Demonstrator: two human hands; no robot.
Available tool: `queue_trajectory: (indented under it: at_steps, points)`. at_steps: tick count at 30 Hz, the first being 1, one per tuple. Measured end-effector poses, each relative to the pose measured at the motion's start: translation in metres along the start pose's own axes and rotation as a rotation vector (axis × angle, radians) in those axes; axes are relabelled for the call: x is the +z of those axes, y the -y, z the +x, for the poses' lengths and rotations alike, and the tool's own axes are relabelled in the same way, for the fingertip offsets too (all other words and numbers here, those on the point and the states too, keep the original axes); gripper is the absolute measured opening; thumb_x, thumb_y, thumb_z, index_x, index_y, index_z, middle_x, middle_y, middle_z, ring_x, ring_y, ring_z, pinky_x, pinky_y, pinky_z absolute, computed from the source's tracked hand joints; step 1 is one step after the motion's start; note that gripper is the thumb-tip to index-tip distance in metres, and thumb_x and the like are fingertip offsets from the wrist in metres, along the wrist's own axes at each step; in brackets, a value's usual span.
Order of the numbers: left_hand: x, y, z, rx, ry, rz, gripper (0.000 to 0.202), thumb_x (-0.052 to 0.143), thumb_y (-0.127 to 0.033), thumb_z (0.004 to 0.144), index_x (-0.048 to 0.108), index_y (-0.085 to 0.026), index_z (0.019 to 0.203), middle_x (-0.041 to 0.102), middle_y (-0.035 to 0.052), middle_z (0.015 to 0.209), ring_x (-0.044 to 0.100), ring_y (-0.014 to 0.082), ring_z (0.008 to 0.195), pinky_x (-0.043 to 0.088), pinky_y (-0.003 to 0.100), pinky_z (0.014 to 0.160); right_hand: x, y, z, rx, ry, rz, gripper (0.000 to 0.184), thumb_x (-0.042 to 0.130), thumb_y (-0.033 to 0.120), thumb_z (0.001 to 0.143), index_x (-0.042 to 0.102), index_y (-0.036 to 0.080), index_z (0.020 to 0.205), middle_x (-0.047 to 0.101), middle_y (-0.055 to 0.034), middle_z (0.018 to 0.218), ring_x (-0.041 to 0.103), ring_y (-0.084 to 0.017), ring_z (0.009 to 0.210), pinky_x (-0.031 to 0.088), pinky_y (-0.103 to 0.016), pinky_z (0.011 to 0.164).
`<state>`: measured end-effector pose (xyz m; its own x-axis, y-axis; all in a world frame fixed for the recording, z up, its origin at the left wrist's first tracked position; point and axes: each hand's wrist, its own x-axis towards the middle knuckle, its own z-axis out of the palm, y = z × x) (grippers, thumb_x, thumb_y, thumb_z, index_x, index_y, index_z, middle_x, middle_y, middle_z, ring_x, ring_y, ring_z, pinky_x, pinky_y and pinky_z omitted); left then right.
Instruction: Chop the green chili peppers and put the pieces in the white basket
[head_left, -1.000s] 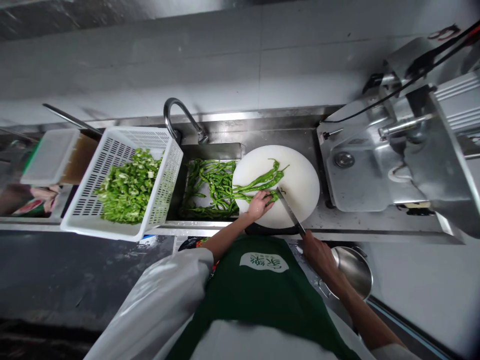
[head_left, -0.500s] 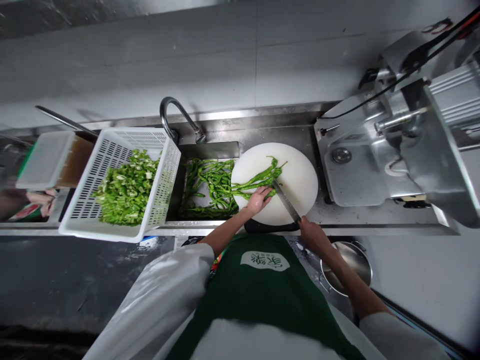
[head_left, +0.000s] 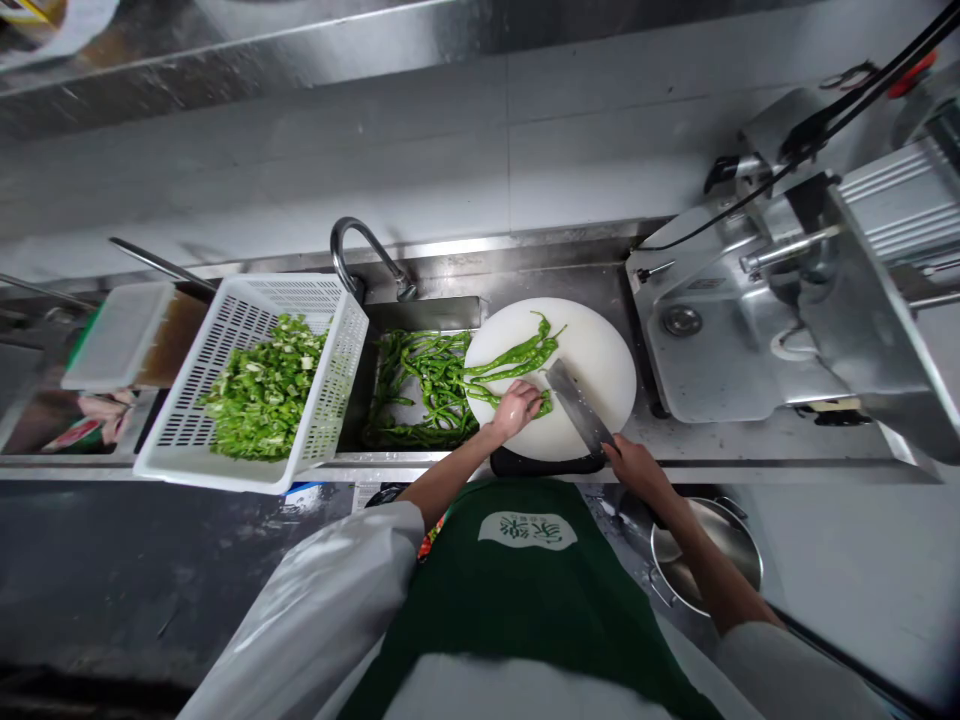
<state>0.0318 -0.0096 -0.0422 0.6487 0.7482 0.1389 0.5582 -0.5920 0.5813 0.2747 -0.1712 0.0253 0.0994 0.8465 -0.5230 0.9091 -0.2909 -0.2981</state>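
Note:
On the round white cutting board (head_left: pixel 600 350) lie several long green chili peppers (head_left: pixel 517 355), their far ends fanned toward the back. My left hand (head_left: pixel 517 408) is at the board's near left, fingers curled over a few green chili peppers (head_left: pixel 545 403) that stick out past its fingertips. In my right hand (head_left: pixel 634 465), at the near right edge of the board, is the handle of a kitchen knife (head_left: pixel 579 408). Its wide blade slants across the board, tip close to the left fingertips but apart from the peppers there. The fingers partly hide the held peppers.
Left of the board, whole green peppers (head_left: pixel 431 375) fill a sink under a curved faucet (head_left: pixel 371 235). A white basket (head_left: pixel 349 340) of chopped peppers stands farther left. A metal slicing machine (head_left: pixel 712 370) is on the right; a steel pot (head_left: pixel 712 540) sits below.
The knife has come away from the peppers, and its blade now shows more of its flat side. The peppers under my left hand now lie nearer than the others. My view has tilted up slightly.

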Motion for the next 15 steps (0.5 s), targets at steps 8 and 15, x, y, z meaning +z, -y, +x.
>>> queue_trajectory:
  at_steps: [8, 15]
  points:
    - [-0.027, 0.042, 0.073, -0.257, -0.058, 0.152, 0.031, 0.054, -0.006, 0.091, 0.081, -0.016, 0.104, 0.067, 0.0155, 0.121, 0.058, 0.0298, 0.112, 0.052, 0.049, 0.103, 0.011, -0.007, -0.013, 0.107, -0.036, -0.016, 0.024, 0.040, 0.027, 0.110, 0.062, 0.017, 0.104, 0.072, -0.0094, 0.088, 0.067, -0.023, 0.082, 0.031, -0.030, 0.071]
    - [-0.052, 0.076, 0.066, -0.218, 0.008, 0.102, 0.037, 0.052, -0.002, 0.085, 0.081, -0.015, 0.105, 0.070, 0.0097, 0.114, 0.065, 0.0224, 0.101, 0.055, 0.037, 0.102, 0.022, -0.001, -0.022, 0.150, -0.048, 0.014, 0.024, 0.039, 0.029, 0.111, 0.060, 0.019, 0.105, 0.071, -0.0079, 0.083, 0.069, -0.024, 0.081, 0.030, -0.030, 0.067]
